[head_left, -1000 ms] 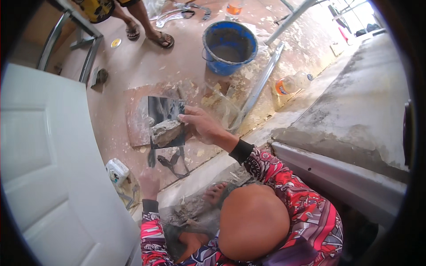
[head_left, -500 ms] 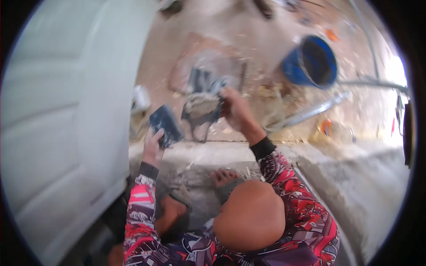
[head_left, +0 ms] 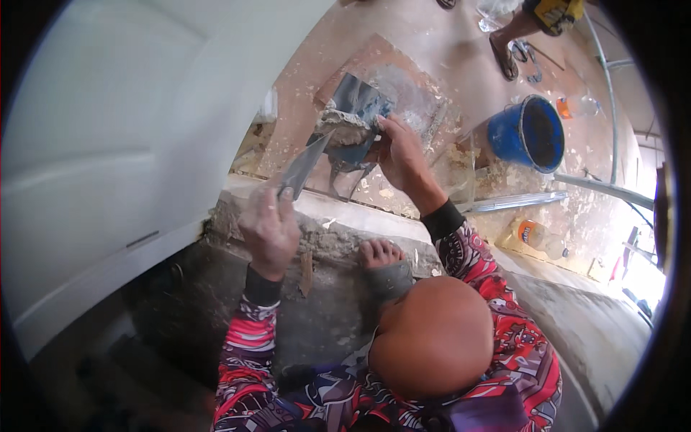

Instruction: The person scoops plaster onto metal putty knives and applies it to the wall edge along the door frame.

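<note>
My left hand (head_left: 272,227) is closed around a thin grey flat blade (head_left: 305,167), a putty knife by its look, turned nearly edge-on. The blade's far tip reaches the edge of a lump of wet grey mortar (head_left: 347,129). That lump lies across a dark, smeared flat plate (head_left: 363,95). Gripping the plate's right edge is my right hand (head_left: 404,155), fingers bent and partly hidden beneath it. Below the plate hangs a dark piece (head_left: 345,180) whose kind I cannot make out.
A mortar-stained square board (head_left: 425,90) lies on the floor beyond. To the right stand a blue bucket (head_left: 507,135), a metal strip (head_left: 515,202) and plastic bottles (head_left: 551,243). Another person's leg (head_left: 515,32) shows at top right. A white panelled door (head_left: 158,108) fills the left.
The putty knife has turned from flat to nearly edge-on and its tip has come to the mortar. The view has shifted, and another person's leg now shows at top right.
</note>
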Demonstrator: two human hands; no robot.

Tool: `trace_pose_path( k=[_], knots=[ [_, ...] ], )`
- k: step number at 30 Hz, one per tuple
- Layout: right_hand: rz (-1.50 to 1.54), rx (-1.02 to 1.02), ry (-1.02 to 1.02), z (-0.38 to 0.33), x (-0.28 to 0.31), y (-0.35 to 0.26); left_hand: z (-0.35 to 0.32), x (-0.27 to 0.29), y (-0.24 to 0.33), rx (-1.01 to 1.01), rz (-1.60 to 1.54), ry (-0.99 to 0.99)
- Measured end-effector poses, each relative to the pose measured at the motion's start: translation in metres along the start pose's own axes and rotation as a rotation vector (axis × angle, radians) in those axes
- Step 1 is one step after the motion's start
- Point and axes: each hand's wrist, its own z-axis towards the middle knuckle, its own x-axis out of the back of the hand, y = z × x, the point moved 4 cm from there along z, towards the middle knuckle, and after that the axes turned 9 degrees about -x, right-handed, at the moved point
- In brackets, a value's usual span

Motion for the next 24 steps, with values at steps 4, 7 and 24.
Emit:
trace_pose_path(
  k=[4,7,24],
  knots=[
    [0.141,-0.072,0.089,-0.010,-0.015,0.024,0.015,0.005,0.009,-0.038,0.059,-0.224],
    [0.130,-0.098,0.127,-0.004,-0.018,0.027,0.032,0.002,0.004,-0.110,0.004,-0.187],
    [0.149,-0.072,0.150,-0.024,0.052,0.050,0.018,-0.074,0.024,-0.295,-0.093,-0.461]
  ],
)
